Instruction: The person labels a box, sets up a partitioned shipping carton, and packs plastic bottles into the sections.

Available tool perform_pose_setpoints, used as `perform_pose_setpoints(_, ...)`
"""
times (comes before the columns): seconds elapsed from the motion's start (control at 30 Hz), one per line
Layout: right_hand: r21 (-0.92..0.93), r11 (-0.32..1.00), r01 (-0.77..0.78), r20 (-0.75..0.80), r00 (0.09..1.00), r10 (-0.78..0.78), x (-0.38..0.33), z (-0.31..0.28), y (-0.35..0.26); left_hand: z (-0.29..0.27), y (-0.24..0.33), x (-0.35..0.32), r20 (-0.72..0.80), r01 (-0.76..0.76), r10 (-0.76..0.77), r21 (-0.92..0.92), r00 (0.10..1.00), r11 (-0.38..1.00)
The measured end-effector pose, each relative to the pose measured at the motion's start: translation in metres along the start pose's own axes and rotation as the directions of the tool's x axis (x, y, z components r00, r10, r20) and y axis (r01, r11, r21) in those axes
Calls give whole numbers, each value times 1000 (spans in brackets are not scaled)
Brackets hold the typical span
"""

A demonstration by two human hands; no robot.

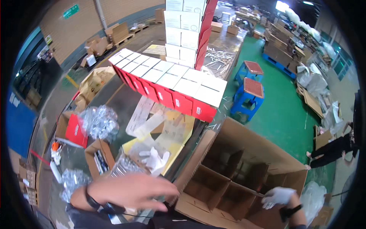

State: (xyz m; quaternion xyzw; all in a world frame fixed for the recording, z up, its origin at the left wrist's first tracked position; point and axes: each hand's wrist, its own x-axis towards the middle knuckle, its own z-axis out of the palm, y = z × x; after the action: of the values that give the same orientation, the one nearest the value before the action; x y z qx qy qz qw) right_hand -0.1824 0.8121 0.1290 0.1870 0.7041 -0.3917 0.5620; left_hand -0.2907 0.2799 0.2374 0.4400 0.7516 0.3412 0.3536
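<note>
My left hand (139, 189), bare with a dark band at its wrist, hovers by the left edge of a large open cardboard box (263, 149). Its fingers are stretched out with the thumb apart, and it holds nothing. My right hand (280, 197) wears a white glove and reaches over the near right part of the box. Its fingers are loosely bent and slightly apart, with nothing visible in them. Crossed cardboard dividers (228, 183) split the box into several compartments. A loose white glove (155, 160) lies on the table beyond my left hand.
A row of red-and-white boxes (167, 78) crosses the table, with a taller stack (185, 34) behind. Left stand a small carton (100, 156) and crumpled clear plastic (100, 122). Blue stools (248, 95) stand on the green floor. Another person (339, 147) is at far right.
</note>
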Motion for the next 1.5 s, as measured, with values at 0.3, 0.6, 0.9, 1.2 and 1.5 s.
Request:
perform_pose_setpoints(0.3, 39, 848, 528, -892, 401, -208, 128, -85, -392, -201, -273, 170, -846, 631, 18, 411, 533, 658)
perform_pose_setpoints(0.6, -216, 854, 474, -969, 1, -246, 81, -119, -423, -194, -294, 175, -827, 654, -118, 338, 550, 677)
perform_pose_setpoints(0.9, -292, 828, 479, -917, -385, -100, -225, 35, -231, -217, -337, 176, -849, 778, -137, 387, 510, 496)
perform_pose_setpoints(1.2, -90, 697, -711, -939, 294, 179, -100, 48, -46, 28, -39, 109, 115, -722, 745, 381, 657, 578)
perform_pose_setpoints(1.5, 273, 727, -630, -942, -19, 336, 58, 6, -57, 116, -86, 91, 528, -672, 430, 460, 732, 580)
